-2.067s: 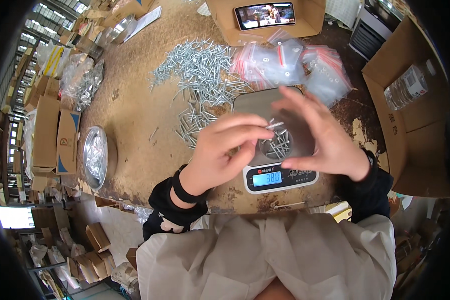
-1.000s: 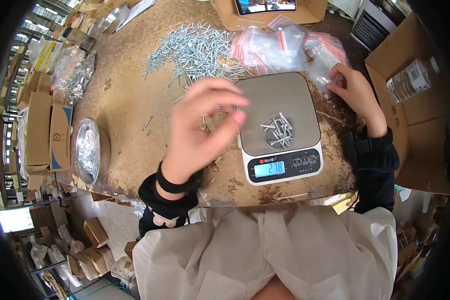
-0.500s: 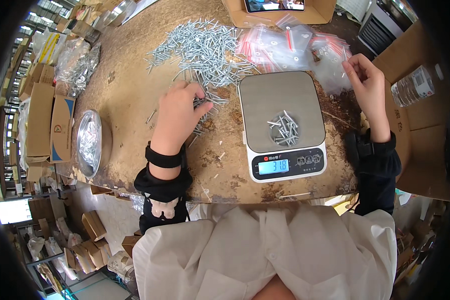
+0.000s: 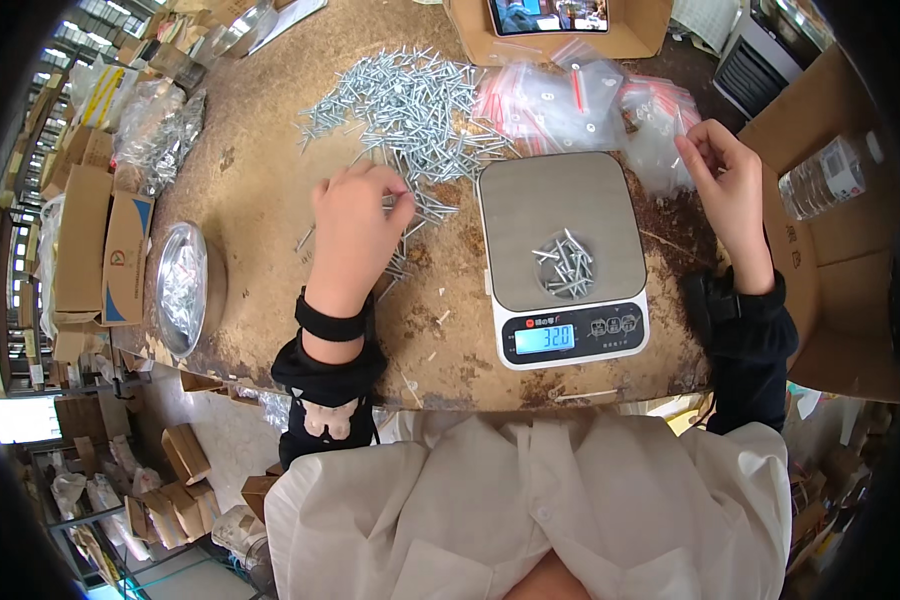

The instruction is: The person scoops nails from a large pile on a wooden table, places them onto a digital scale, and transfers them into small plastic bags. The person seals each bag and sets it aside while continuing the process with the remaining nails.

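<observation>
My left hand [image 4: 358, 222] is at the near edge of a heap of thin silver screws [image 4: 410, 105], thumb and fingers pinched together with bits of metal showing between them. A white digital kitchen scale [image 4: 562, 240] with a lit blue display stands right of that hand. On its plate sits a small clear round dish [image 4: 567, 290] holding several silver screws [image 4: 573, 262]. My right hand [image 4: 727, 190], beyond the scale's right side, pinches the edge of a clear plastic zip bag [image 4: 662, 165] between thumb and forefinger. How much of that bag is gripped cannot be made out.
Red-edged zip bags [image 4: 545, 105] lie behind the scale, before a cardboard box with a screen [image 4: 550, 15]. A metal bowl [image 4: 182, 290] of plastic-wrapped pieces stands at the left edge, near cardboard boxes [image 4: 100, 245]. A clear plastic bottle [image 4: 825, 178] lies in a carton at right.
My left thumb and fingers have drawn closer together at the screw heap. My right hand has shifted slightly left and nearer to me. The scale's reading has changed slightly; its dish stays put.
</observation>
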The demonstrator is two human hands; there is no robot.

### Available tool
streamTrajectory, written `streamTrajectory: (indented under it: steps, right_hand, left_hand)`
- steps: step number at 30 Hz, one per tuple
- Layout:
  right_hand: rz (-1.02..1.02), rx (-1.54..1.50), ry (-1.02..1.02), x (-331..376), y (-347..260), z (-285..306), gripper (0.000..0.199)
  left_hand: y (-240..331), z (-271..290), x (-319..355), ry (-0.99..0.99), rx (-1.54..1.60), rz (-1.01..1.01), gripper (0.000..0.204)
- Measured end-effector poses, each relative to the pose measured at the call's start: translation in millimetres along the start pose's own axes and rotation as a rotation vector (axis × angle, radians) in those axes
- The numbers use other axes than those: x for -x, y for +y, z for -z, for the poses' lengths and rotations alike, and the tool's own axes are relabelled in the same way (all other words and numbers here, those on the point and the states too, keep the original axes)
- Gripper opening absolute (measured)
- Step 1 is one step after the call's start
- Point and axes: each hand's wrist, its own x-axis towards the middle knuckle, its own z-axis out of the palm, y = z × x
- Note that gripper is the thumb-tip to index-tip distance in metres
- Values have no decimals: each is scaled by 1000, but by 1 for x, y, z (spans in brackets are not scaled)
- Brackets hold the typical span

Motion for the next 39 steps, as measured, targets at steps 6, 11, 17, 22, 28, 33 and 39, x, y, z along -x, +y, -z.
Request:
streamTrajectory:
  steps: [6,11,17,22,28,33,39]
  right_hand:
    - [-13,-292,10,7,-14,-3,12]
    - [90,-617,-105,23,-49,2,14]
    - [270,-1004,-467,47,-81,2,13]
    - [305,-899,-383,56,-84,3,4]
    - [281,-888,-342,55,-84,0,20]
    - [137,-977,-330,58,-87,-1,49]
    - [524,-719,-313,50,-86,-2,44]
  left_hand:
    - [67,25,-2,-14,823,-70,10]
    - [95,11,5,-13,847,-213,55]
    - [98,24,15,-226,1215,-79,71]
    - [99,18,21,-326,1158,-196,14]
    - [101,14,24,-242,1393,-73,8]
    - [95,14,29,-10,1201,-161,20]
    - [99,15,20,-45,1002,-470,23]
